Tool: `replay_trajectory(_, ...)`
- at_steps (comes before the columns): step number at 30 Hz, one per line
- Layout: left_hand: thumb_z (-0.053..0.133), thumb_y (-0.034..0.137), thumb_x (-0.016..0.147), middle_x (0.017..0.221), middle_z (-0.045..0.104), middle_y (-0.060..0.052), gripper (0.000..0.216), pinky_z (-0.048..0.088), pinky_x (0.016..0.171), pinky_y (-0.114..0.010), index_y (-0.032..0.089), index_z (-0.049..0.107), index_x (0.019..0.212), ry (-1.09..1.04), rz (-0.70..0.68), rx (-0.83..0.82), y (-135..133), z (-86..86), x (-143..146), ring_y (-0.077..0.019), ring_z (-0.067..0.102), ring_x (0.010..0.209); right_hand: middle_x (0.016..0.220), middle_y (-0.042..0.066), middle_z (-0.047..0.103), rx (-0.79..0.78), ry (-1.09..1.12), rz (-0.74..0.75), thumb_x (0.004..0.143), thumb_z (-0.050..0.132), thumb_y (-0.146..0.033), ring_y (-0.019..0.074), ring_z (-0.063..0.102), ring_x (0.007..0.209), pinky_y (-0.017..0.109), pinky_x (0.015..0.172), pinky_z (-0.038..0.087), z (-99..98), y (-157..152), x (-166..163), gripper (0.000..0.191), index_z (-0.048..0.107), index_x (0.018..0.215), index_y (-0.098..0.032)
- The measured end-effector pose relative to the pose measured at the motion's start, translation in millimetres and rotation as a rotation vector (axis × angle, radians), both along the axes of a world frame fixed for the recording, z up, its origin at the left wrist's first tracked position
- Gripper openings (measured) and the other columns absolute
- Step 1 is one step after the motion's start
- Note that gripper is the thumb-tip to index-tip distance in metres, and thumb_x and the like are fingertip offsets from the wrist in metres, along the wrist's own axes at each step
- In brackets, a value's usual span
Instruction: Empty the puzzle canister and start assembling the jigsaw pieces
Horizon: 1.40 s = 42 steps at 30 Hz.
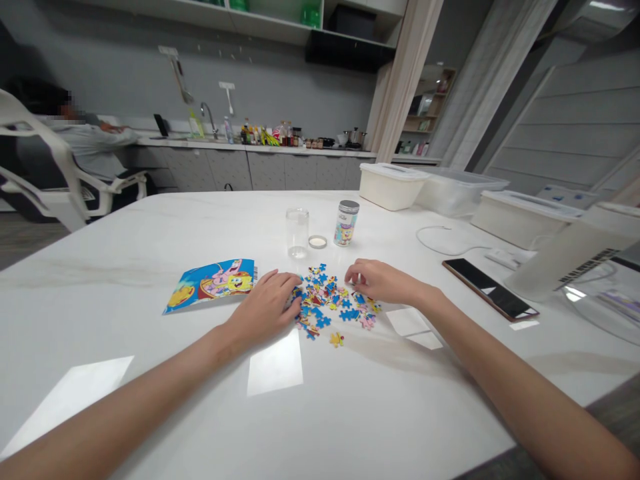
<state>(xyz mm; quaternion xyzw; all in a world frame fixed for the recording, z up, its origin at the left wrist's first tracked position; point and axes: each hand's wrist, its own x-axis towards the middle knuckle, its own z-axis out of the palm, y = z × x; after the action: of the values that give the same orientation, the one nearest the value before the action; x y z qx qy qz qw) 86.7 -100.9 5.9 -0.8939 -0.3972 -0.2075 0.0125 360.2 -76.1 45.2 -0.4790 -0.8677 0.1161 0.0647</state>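
Note:
Several small colourful puzzle pieces (pixel 330 301) lie in a loose pile on the white table (pixel 150 227). My left hand (pixel 267 308) rests palm down at the pile's left edge, fingers stretched out and touching the pieces. My right hand (pixel 377 281) lies at the pile's right edge with its fingers curled down onto pieces; what they pinch is hidden. One yellow piece (pixel 337 340) sits apart, nearer to me. A cartoon picture sheet (pixel 213 283) lies flat just left of my left hand.
Behind the pile stand a clear empty jar (pixel 297 233), a small lid (pixel 317 241) and a labelled tin (pixel 346 223). A black phone (pixel 490 288) lies to the right, with white plastic boxes (pixel 393 185) beyond. A person sits at the far left counter (pixel 90 143).

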Motion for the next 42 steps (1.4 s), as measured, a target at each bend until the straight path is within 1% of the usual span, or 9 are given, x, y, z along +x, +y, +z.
replay_trajectory(4, 0.042, 0.026, 0.092, 0.113, 0.063, -0.008, 0.021, 0.034, 0.109, -0.048, 0.019, 0.052, 0.110, -0.001, 0.000, 0.000, 0, 0.0, 0, -0.0213, 0.058, 0.108, 0.094, 0.006, 0.066, -0.012, 0.078, -0.027, 0.076, 0.060, -0.008, 0.0163, 0.062, 0.082, 0.026, 0.076, 0.047, 1.9, 1, 1, 0.024, 0.066, 0.097, -0.017)
replay_trajectory(8, 0.042, 0.026, 0.092, 0.114, 0.063, -0.008, 0.021, 0.034, 0.110, -0.047, 0.019, 0.052, 0.110, -0.001, 0.000, -0.005, 0, 0.7, 0, -0.0217, 0.057, 0.109, 0.097, 0.008, 0.065, 0.029, 0.138, -0.105, 0.078, 0.057, -0.006, 0.0152, 0.064, 0.081, 0.025, 0.076, 0.049, 4.3, 3, 1, 0.020, 0.066, 0.094, -0.016)
replay_trajectory(16, 0.042, 0.025, 0.091, 0.112, 0.063, -0.008, 0.021, 0.034, 0.110, -0.048, 0.020, 0.052, 0.109, -0.016, 0.000, -0.003, 0, 0.0, 1, -0.0212, 0.058, 0.107, 0.095, 0.006, 0.067, 0.015, 0.176, -0.125, 0.073, 0.053, 0.000, 0.0143, 0.065, 0.081, 0.022, 0.072, 0.049, -3.2, 13, 12, 0.029, 0.066, 0.092, -0.017)
replay_trajectory(22, 0.042, 0.025, 0.091, 0.112, 0.063, -0.008, 0.021, 0.033, 0.111, -0.047, 0.019, 0.052, 0.109, -0.008, 0.007, -0.008, 0, 0.6, 0, -0.0212, 0.057, 0.108, 0.094, 0.007, 0.068, 0.006, 0.024, -0.091, 0.069, 0.057, -0.003, 0.0161, 0.064, 0.080, 0.024, 0.071, 0.048, -4.3, 12, 20, 0.034, 0.069, 0.097, -0.017)
replay_trajectory(26, 0.042, 0.025, 0.091, 0.112, 0.063, -0.007, 0.021, 0.034, 0.110, -0.048, 0.020, 0.052, 0.108, -0.016, 0.008, -0.008, 0, 0.5, 1, -0.0220, 0.057, 0.109, 0.087, 0.006, 0.070, -0.017, -0.017, -0.109, 0.072, 0.056, -0.004, 0.0155, 0.063, 0.075, 0.023, 0.069, 0.047, -1.9, 9, 15, 0.030, 0.069, 0.096, -0.017)
replay_trajectory(32, 0.042, 0.025, 0.091, 0.112, 0.063, -0.007, 0.021, 0.034, 0.110, -0.049, 0.021, 0.052, 0.108, -0.020, 0.005, -0.007, 0, 0.4, 1, -0.0220, 0.058, 0.108, 0.081, 0.004, 0.071, -0.003, 0.104, -0.193, 0.079, 0.058, -0.010, 0.0149, 0.065, 0.074, 0.023, 0.068, 0.047, 1.0, 7, 2, 0.017, 0.068, 0.092, -0.017)
replay_trajectory(36, 0.042, 0.024, 0.090, 0.113, 0.063, -0.008, 0.021, 0.034, 0.110, -0.048, 0.020, 0.052, 0.109, -0.009, 0.007, -0.011, 0, 0.6, 1, -0.0218, 0.058, 0.109, 0.089, 0.007, 0.070, 0.018, 0.078, -0.197, 0.081, 0.058, -0.011, 0.0164, 0.065, 0.080, 0.025, 0.076, 0.048, 0.8, 7, -2, 0.013, 0.069, 0.084, -0.016)
replay_trajectory(39, 0.043, 0.024, 0.091, 0.114, 0.063, -0.008, 0.021, 0.034, 0.110, -0.048, 0.020, 0.052, 0.109, -0.009, 0.005, -0.005, 0, 0.8, 1, -0.0218, 0.058, 0.110, 0.097, 0.010, 0.067, 0.060, 0.060, -0.184, 0.082, 0.058, -0.012, 0.0172, 0.065, 0.084, 0.027, 0.080, 0.048, -0.3, 8, -1, 0.014, 0.070, 0.089, -0.015)
replay_trajectory(42, 0.043, 0.024, 0.090, 0.113, 0.063, -0.008, 0.021, 0.034, 0.109, -0.048, 0.019, 0.053, 0.108, -0.016, -0.002, -0.003, -1, 1.5, 2, -0.0220, 0.058, 0.109, 0.097, 0.009, 0.066, 0.050, 0.105, -0.126, 0.084, 0.059, -0.019, 0.0173, 0.064, 0.085, 0.027, 0.079, 0.048, -0.1, 6, -2, 0.015, 0.070, 0.093, -0.016)
